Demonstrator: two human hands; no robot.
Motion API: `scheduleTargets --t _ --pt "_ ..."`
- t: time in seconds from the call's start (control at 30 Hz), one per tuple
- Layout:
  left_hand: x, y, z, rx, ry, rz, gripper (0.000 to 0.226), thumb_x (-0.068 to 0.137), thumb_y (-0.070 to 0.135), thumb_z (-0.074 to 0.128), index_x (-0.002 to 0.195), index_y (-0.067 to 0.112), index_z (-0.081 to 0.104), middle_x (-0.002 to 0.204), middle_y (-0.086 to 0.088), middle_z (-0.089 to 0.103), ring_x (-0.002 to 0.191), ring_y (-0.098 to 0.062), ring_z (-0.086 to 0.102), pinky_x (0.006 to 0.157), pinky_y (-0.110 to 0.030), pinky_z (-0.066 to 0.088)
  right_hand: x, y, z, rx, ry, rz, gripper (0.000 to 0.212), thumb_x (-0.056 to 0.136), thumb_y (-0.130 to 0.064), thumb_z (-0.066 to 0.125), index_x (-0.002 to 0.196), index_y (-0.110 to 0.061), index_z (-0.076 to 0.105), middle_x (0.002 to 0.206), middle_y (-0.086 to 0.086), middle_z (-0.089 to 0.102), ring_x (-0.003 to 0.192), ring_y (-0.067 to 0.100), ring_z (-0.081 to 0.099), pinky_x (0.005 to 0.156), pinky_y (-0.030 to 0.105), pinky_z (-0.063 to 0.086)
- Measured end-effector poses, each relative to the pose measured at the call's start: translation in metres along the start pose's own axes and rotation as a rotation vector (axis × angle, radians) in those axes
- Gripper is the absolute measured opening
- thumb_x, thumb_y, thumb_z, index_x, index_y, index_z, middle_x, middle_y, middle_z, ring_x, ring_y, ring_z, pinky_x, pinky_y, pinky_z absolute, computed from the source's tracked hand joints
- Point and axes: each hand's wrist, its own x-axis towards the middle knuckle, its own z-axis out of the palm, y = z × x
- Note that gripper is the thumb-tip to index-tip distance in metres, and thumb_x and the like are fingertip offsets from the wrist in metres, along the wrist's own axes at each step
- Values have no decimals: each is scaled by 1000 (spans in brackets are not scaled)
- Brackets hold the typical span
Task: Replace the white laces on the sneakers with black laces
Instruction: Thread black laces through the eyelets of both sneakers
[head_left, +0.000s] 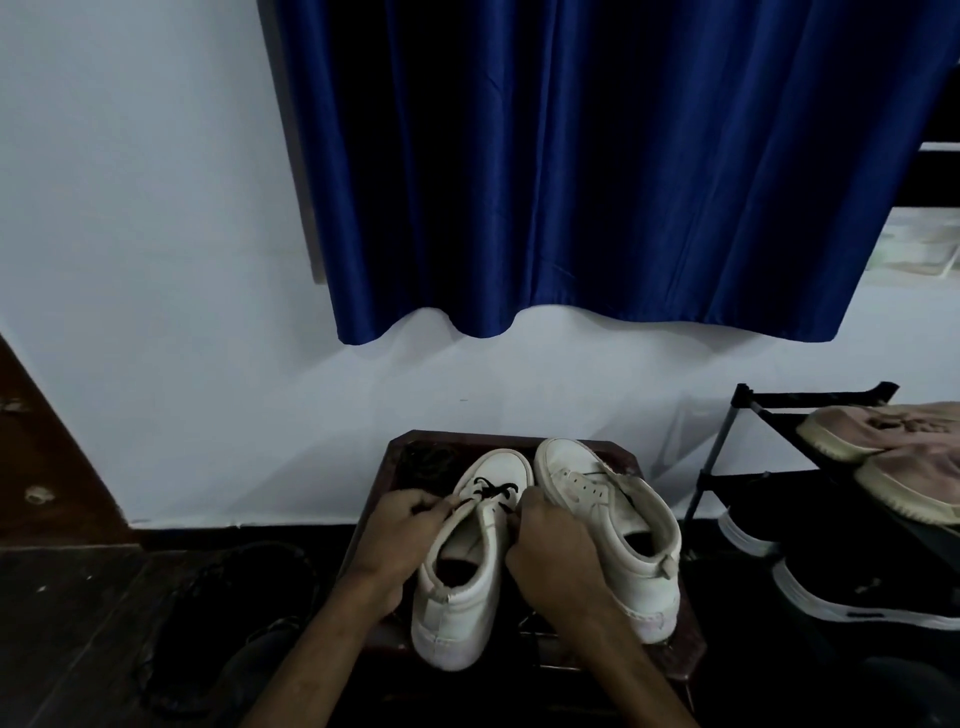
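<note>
Two white sneakers stand side by side on a small dark wooden stool (691, 639), toes toward the wall. The left sneaker (462, 587) has a black lace (493, 491) threaded through its lower eyelets. My left hand (410, 530) pinches one end of that black lace at the sneaker's left side. My right hand (550, 551) is curled at the right side of the tongue, fingers at the lace; its hold is partly hidden. The right sneaker (618, 525) shows bare eyelets with no lace. A dark tangle (426, 460) lies on the stool's far left.
A black shoe rack (748, 410) stands to the right with pink sneakers (883, 441) and black shoes (852, 587) on it. A blue curtain (597, 166) hangs on the white wall ahead. A dark cord (218, 597) lies on the floor at left.
</note>
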Motion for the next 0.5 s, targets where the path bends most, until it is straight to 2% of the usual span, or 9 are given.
scheduleTargets --t 0.1,0.2,0.3,0.37,0.43,0.5 --pt "2 -2 2 107 -62 23 24 92 15 65 72 4 72 80 -11 74 75 -15 66 73 -34 54 5 4 1 13 53 -2 26 100 -28 40 113 -8 49 108 13 69 101 31 65 80 37 48" --pt "5 -3 6 164 -27 9 32 101 25 51 83 3 66 86 -9 69 80 -18 61 75 -35 49 7 4 2 17 84 -2 26 101 -29 40 111 -7 48 106 13 69 98 31 66 78 37 48" --pt "5 -3 5 -190 -28 -174 32 105 22 41 96 1 63 98 -16 69 91 -23 63 87 -39 52 5 2 6 58 112 7 26 101 -27 39 111 -5 47 101 16 70 93 32 67 74 38 49" --pt "2 -4 3 -419 -21 -253 34 105 17 38 94 -2 63 88 -16 72 84 -27 66 78 -38 54 5 0 7 80 113 16 22 101 -22 38 111 -4 45 100 17 70 92 33 68 73 40 52" --pt "-1 -4 3 -450 -14 -257 37 106 17 36 91 -3 64 81 -14 73 84 -29 67 76 -38 54 6 0 7 58 122 8 18 100 -16 37 110 -4 45 100 16 70 91 33 68 72 40 53" --pt "-2 -1 7 -408 -17 -224 40 106 19 36 93 -2 66 86 -14 74 93 -33 67 86 -44 54 9 0 3 -14 125 -15 18 100 -15 37 111 -5 46 103 15 70 93 31 68 72 38 51"
